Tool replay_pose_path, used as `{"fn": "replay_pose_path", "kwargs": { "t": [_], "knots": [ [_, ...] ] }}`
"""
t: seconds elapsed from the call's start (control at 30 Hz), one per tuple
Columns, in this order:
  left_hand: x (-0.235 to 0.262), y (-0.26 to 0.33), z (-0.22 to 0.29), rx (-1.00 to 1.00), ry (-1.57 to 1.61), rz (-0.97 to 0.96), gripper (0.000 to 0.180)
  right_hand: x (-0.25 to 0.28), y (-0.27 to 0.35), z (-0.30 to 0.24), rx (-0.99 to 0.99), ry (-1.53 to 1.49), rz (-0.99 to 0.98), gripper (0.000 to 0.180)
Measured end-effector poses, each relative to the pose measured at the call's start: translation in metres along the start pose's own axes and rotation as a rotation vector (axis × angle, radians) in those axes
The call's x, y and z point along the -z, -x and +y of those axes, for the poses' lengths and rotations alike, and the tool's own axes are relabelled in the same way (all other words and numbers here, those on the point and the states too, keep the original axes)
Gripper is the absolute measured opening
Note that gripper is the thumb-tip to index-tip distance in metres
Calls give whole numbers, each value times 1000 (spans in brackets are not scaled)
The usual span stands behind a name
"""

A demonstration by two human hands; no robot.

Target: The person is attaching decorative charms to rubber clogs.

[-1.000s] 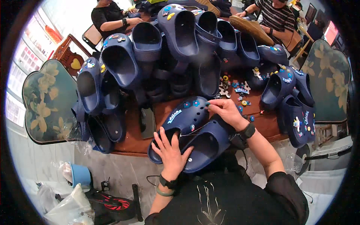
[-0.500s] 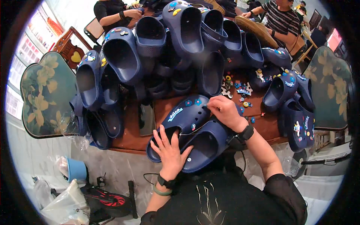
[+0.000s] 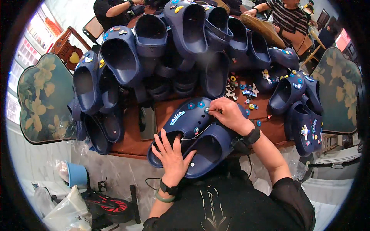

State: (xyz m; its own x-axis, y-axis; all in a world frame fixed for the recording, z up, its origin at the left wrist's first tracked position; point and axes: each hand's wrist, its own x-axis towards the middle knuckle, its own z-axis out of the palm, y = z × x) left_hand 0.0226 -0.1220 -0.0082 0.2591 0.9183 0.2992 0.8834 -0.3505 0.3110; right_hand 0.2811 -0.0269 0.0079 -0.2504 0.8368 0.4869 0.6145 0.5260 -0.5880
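Note:
Two navy clogs lie before me, toes pointing away: a left clog [image 3: 184, 124] and a right clog [image 3: 208, 152], joined by a thin cord. Blue flower charms, a light-blue lettered charm [image 3: 177, 118] and a small charm near the strap sit on the left clog's upper, among bare holes. My left hand [image 3: 171, 158] is open, fingers spread across the heel openings of both clogs. Over the left clog's toe, my right hand [image 3: 230, 114] is closed in a pinch on a small round pale charm [image 3: 207, 110] at a hole.
Loose charms [image 3: 248, 90] are scattered on the brown tabletop [image 3: 131, 144], right of the clogs. A phone-like dark slab [image 3: 147, 122] lies left. Stacked navy clogs [image 3: 120, 57] rise behind, and decorated ones [image 3: 304, 129] stand right. Two people work across the table. A blue bucket [image 3: 78, 174] is lower left.
My right fingers have come down against the left clog's toe, where the pale charm now shows at a hole. My left hand keeps its place on the heels. The whole view has shifted slightly.

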Motion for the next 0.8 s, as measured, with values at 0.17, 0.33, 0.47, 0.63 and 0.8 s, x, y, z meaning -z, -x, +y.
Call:
{"fn": "replay_pose_path", "kwargs": {
  "t": [0.17, 0.33, 0.47, 0.63, 0.8],
  "knots": [
    [3, 1, 1, 4, 15, -17, 76, 0, 3, -7, 125, 158, 8, 10],
    [6, 9, 0, 25, 5, -63, 72, 3, 5, -21, 207, 340, -96, 16],
    [4, 13, -2, 22, -22, -27, 73, 9, 1, -30, 234, 394, -212, 27],
    [0, 12, -4, 7, -7, -1, 75, 18, 3, -28, 217, 489, -439, 39],
    [5, 13, -2, 0, 42, -49, 77, 23, -6, -41, 241, 530, -526, 33]
  ]
}}
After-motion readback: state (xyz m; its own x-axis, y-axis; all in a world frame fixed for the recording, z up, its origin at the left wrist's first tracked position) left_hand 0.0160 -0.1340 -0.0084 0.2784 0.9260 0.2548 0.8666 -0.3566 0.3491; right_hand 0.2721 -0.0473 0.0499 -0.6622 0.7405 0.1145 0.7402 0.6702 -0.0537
